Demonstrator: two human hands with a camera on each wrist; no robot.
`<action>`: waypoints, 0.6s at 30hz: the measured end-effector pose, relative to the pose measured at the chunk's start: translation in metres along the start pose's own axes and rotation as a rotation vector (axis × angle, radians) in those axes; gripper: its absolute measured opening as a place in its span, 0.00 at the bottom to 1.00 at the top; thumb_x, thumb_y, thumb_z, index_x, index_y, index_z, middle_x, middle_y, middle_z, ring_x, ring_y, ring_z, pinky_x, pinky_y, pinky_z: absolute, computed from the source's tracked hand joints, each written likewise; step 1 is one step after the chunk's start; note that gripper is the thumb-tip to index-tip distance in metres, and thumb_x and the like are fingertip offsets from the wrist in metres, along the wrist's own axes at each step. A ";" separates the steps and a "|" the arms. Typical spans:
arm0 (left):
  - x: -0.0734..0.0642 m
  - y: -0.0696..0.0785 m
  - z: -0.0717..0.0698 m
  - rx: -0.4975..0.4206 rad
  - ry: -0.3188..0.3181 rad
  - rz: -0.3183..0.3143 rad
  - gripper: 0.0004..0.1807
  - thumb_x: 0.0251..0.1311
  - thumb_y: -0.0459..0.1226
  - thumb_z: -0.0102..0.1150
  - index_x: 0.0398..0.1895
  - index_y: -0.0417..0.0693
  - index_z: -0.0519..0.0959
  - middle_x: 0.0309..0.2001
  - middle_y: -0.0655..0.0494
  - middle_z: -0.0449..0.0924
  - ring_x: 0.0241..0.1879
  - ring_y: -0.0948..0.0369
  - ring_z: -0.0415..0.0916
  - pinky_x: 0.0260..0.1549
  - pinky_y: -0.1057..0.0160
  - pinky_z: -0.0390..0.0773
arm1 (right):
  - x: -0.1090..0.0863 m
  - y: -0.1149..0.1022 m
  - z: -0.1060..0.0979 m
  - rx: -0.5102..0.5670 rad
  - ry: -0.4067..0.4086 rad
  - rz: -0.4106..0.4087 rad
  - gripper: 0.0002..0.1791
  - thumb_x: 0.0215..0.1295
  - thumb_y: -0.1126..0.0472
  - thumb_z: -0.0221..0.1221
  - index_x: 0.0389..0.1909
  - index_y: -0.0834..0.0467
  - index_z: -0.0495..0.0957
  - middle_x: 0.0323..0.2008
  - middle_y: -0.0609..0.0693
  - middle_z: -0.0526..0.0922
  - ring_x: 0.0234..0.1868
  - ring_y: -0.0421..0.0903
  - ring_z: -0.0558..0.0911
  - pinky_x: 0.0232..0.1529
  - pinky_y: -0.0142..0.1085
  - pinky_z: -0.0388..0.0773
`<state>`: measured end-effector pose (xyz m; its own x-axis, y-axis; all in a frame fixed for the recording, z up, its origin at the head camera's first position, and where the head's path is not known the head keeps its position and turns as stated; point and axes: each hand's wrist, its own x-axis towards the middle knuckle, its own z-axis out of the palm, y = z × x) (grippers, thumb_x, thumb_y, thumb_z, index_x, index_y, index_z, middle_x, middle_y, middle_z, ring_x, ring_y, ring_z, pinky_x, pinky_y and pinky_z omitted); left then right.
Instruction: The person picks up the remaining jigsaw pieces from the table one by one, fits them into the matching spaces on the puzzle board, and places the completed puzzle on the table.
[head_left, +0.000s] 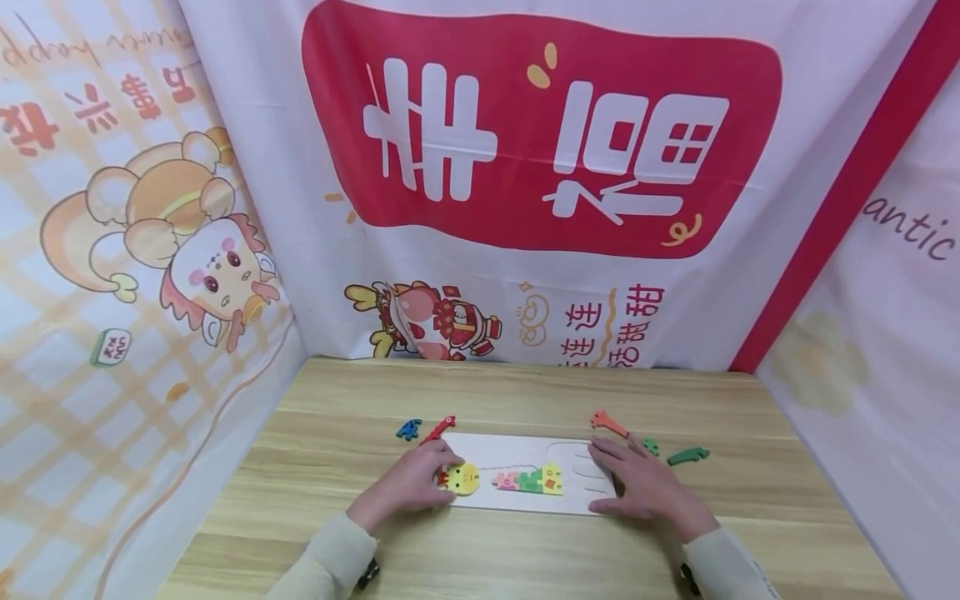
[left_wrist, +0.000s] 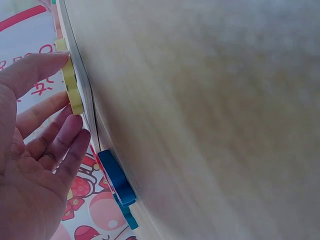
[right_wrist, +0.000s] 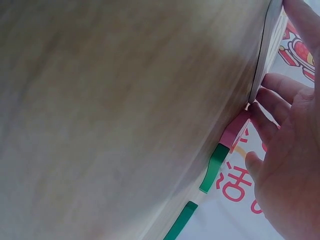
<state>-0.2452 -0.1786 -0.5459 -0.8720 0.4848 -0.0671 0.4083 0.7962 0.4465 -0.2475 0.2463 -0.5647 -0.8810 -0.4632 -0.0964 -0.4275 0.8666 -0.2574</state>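
Pinching the yellow animal-face piece [head_left: 465,479], the left hand [head_left: 412,481] covers part of it at the white puzzle board's [head_left: 510,450] left end; the right hand [head_left: 643,482], loosely spread, touches the right end, partly hiding a green piece [head_left: 652,447] on the tabletop [head_left: 525,558].

back curtain [head_left: 697,308], beyond left hand [head_left: 412,479] and right hand [head_left: 645,483]: large white 幸福 on red panel [head_left: 525,200], sideways. below that, red 连 and 活甜甜; 活 also beside right hand in right wrist view. right curtain [head_left: 877,333], well right of right hand: "antic", cut off. left curtain [head_left: 150,292], well left of left hand: "happy", 事, 兴, upside down. green tile print [head_left: 110,347] there: too small.
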 end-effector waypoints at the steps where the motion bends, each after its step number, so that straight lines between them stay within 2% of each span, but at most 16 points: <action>1: 0.000 0.000 0.000 -0.001 -0.003 -0.002 0.30 0.55 0.49 0.77 0.62 0.55 0.84 0.54 0.59 0.80 0.48 0.63 0.73 0.54 0.54 0.81 | 0.000 0.000 0.000 0.001 0.000 -0.001 0.57 0.53 0.18 0.59 0.77 0.50 0.67 0.80 0.48 0.63 0.81 0.55 0.61 0.81 0.63 0.46; 8: 0.000 -0.003 0.001 -0.015 -0.019 -0.016 0.30 0.57 0.50 0.75 0.63 0.56 0.82 0.58 0.58 0.79 0.55 0.59 0.75 0.60 0.48 0.80 | 0.000 0.000 0.000 0.004 0.000 0.001 0.57 0.53 0.18 0.59 0.77 0.50 0.67 0.80 0.48 0.63 0.81 0.55 0.61 0.81 0.63 0.47; 18: 0.000 -0.006 0.001 -0.004 -0.025 0.006 0.29 0.59 0.48 0.75 0.64 0.57 0.82 0.58 0.58 0.79 0.56 0.59 0.75 0.62 0.48 0.80 | -0.001 0.000 -0.002 -0.002 -0.006 -0.001 0.57 0.54 0.19 0.60 0.77 0.50 0.66 0.80 0.48 0.63 0.81 0.55 0.61 0.81 0.63 0.46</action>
<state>-0.2475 -0.1827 -0.5489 -0.8623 0.4988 -0.0870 0.4125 0.7918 0.4505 -0.2466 0.2467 -0.5629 -0.8794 -0.4651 -0.1020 -0.4286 0.8666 -0.2556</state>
